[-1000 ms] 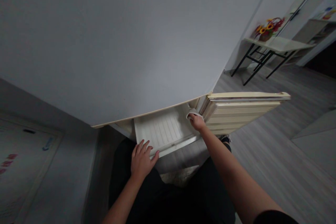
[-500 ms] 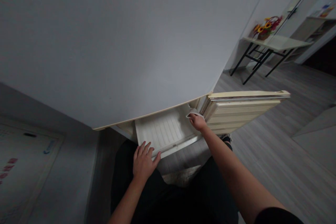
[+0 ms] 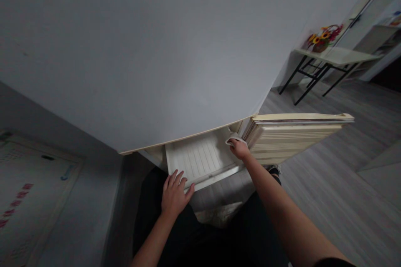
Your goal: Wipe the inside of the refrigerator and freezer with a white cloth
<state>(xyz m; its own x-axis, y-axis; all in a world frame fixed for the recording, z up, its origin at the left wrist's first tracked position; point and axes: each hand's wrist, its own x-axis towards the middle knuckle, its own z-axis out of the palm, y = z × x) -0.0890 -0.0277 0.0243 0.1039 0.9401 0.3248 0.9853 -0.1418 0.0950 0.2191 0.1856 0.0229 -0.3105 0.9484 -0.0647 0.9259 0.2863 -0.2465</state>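
Note:
A white, ribbed drawer (image 3: 200, 156) is pulled partway out from a low cabinet compartment that looks like a freezer. My left hand (image 3: 175, 194) rests on the drawer's front left corner, fingers spread over the rim. Inside the drawer's right end, my right hand (image 3: 239, 149) is closed around a white cloth (image 3: 233, 136), which touches the side wall. The cream compartment door (image 3: 297, 139) stands open to the right, just beyond my right hand. The drawer's back part is hidden under the overhanging white panel (image 3: 188, 50).
A white table (image 3: 340, 55) with black legs stands at the far right, bearing a basket of flowers (image 3: 322, 41). Grey wood-look floor (image 3: 326, 175) spreads to the right. On the left is a white door with red lettering (image 3: 19, 204). My legs straddle the drawer front.
The view has shifted a little, so everything sits slightly lower and further right. Both hands keep nearly the same places on the drawer, and the cloth stays in my right hand.

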